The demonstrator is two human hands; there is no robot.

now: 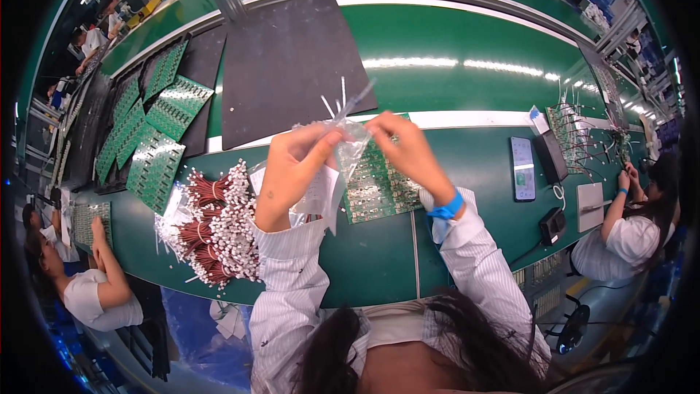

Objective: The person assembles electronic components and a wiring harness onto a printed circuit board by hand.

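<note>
Left hand (292, 171) and right hand (405, 147) holding close together, both pinching clear plastic bag (354, 152) between fingertips. Bag probably feeling light, limp, slippery; edges likely offering best grip. Counting: one bag; one phone (522, 168) lying right of right hand; at least three wire bundles (195, 232) lying left of left hand; at least five green boards (155, 166) lying beyond bundles.

Around one central circuit board (375, 193) lie one phone (522, 169) at right, at least three red wire bundles (197, 233) at left, at least five green boards (155, 168) farther left.
</note>
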